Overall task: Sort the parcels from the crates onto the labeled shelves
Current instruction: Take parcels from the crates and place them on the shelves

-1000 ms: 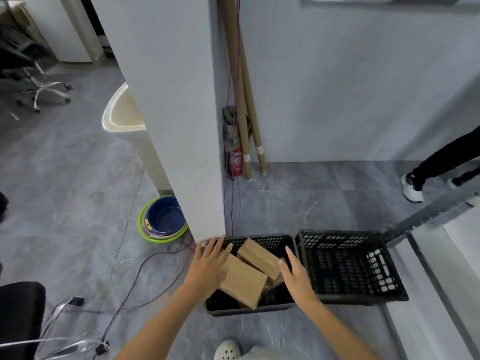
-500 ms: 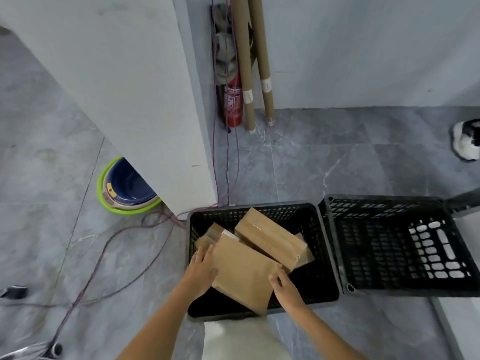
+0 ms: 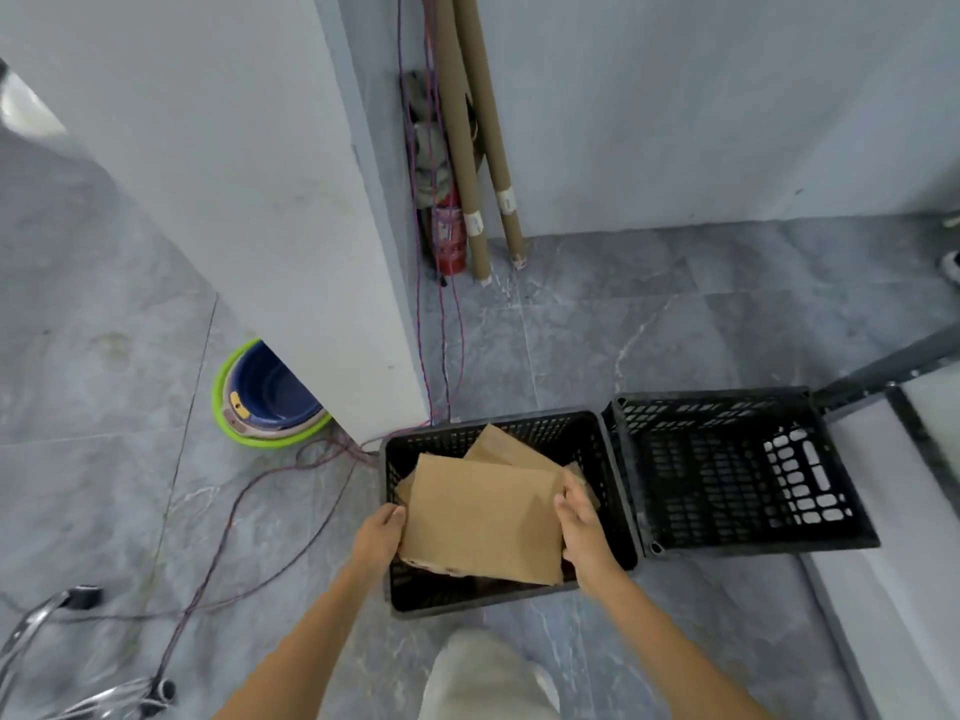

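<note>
While the sorting looks to be at an early stage, the stock in view stands as follows.

Item 1: flat brown cardboard parcel [image 3: 483,517], rectangular, plain-faced, with no label legible on the upper side. It sits over the black plastic lattice crate on the left [image 3: 467,602], topmost of the pile and tilted slightly. Its near edge is ragged or torn along the underside. Whether it has cleared the parcels below cannot be told.

Item 2: left hand [image 3: 376,537], fingers curled round the parcel's left edge, gripping it.

Item 3: right hand [image 3: 584,532], fingers wrapped over the parcel's right edge, gripping it likewise.

Item 4: second brown cardboard parcel [image 3: 501,449], lying beneath the first toward the crate's far wall. Corners of at least one more show at either side (count uncertain, most of the pile being covered).

Item 5: second black lattice crate [image 3: 711,396], just beside the first on the right, with no parcel visible inside.

Progress: one crate appears cleared. The other holds several parcels, with the top one in hand. No labelled shelf is identifiable; only a pale board in a dark metal frame [image 3: 883,366] shows at the right margin. Left to do, by this reckoning: carry, read, shelve, repeat.

Handling: the parcel looks light and stiff, and a two-handed hold at its edges suits it.
</note>
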Demonstrator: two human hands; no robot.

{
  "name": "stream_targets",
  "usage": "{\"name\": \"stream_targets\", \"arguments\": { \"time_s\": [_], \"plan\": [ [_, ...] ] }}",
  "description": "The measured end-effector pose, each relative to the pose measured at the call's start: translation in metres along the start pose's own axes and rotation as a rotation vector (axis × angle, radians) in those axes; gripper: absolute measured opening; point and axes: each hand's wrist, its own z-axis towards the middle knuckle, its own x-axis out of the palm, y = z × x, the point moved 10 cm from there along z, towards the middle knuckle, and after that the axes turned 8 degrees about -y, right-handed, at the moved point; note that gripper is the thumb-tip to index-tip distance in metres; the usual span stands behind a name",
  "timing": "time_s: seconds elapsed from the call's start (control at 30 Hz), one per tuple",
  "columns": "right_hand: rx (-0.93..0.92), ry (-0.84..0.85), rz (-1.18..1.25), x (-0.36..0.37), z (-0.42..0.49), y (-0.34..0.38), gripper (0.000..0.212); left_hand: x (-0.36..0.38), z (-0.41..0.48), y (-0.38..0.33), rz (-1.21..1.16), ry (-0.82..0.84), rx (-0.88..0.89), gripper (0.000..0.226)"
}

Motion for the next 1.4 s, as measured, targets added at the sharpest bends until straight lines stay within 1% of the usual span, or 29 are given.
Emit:
{"name": "stream_targets", "arguments": {
  "time_s": [0.13,0.23,0.37,0.43,0.47,0.53,0.57,0.67,0.77,0.8,0.83,0.9,0.93,0.97,1.07,1.1,1.17,1.2,1.23,1.27,1.33,1.37,1.4],
  "plan": [
    [-0.035,-0.09,0.039,-0.049,-0.063,0.121,0.041,-0.041,-0.086,-0.103,-0.121,0.07,0.113,0.026],
    [-0.173,-0.148,0.013,-0.083,-0.109,0.224,0.041,-0.063,-0.158,-0.193,-0.188,0.158,0.206,0.027],
    [-0.365,-0.303,-0.015,-0.14,-0.18,0.347,0.043,-0.079,-0.25,-0.314,-0.275,0.329,0.235,0.03],
    [-0.469,-0.367,0.046,-0.175,-0.216,0.398,0.037,-0.08,-0.293,-0.374,-0.268,0.366,0.334,0.027],
    [-0.512,-0.399,0.102,-0.195,-0.234,0.419,0.031,-0.081,-0.312,-0.4,-0.288,0.365,0.379,0.025],
    [-0.576,-0.477,0.244,-0.238,-0.275,0.45,0.016,-0.08,-0.347,-0.446,-0.37,0.36,0.449,0.021],
    [-0.602,-0.513,0.327,-0.262,-0.294,0.461,0.015,-0.075,-0.366,-0.465,-0.431,0.37,0.462,0.019],
    [-0.665,-0.599,0.542,-0.327,-0.354,0.47,0.021,-0.047,-0.425,-0.507,-0.542,0.42,0.514,0.021],
    [-0.798,-0.674,0.67,-0.384,-0.41,0.459,0.019,-0.012,-0.491,-0.527,-0.623,0.495,0.568,0.018],
    [-0.838,-0.683,0.699,-0.401,-0.427,0.451,0.017,0.003,-0.517,-0.53,-0.62,0.549,0.586,0.018],
    [-0.869,-0.68,0.726,-0.418,-0.442,0.442,0.013,0.019,-0.543,-0.531,-0.575,0.612,0.603,0.024],
    [-0.923,-0.65,0.758,-0.449,-0.473,0.424,0.006,0.056,-0.595,-0.526,-0.434,0.784,0.621,0.044],
    [-0.947,-0.638,0.757,-0.464,-0.488,0.414,0.012,0.074,-0.617,-0.52,-0.371,0.877,0.624,0.051],
    [-0.971,-0.631,0.738,-0.478,-0.504,0.404,0.022,0.09,-0.635,-0.514,-0.313,0.957,0.628,0.057],
    [-1.029,-0.643,0.683,-0.521,-0.544,0.373,0.066,0.127,-0.687,-0.505,-0.242,1.171,0.67,0.06],
    [-1.028,-0.667,0.651,-0.535,-0.555,0.361,0.073,0.137,-0.7,-0.503,-0.257,1.222,0.669,0.062],
    [-1.048,-0.671,0.635,-0.559,-0.57,0.341,0.071,0.155,-0.723,-0.503,-0.321,1.32,0.665,0.081],
    [-1.046,-0.665,0.658,-0.569,-0.576,0.332,0.069,0.164,-0.733,-0.502,-0.327,1.35,0.686,0.088],
    [-1.026,-0.677,0.691,-0.579,-0.58,0.321,0.067,0.173,-0.743,-0.501,-0.314,1.372,0.716,0.085],
    [-0.999,-0.698,0.724,-0.59,-0.584,0.31,0.065,0.182,-0.756,-0.497,-0.311,1.405,0.735,0.075],
    [-0.949,-0.736,0.757,-0.605,-0.589,0.292,0.057,0.199,-0.777,-0.489,-0.362,1.449,0.69,0.047],
    [-0.929,-0.758,0.749,-0.613,-0.591,0.284,0.053,0.208,-0.787,-0.485,-0.376,1.447,0.678,0.04],
    [-0.918,-0.785,0.742,-0.62,-0.593,0.275,0.048,0.216,-0.795,-0.482,-0.366,1.437,0.695,0.039]
  ]
}}
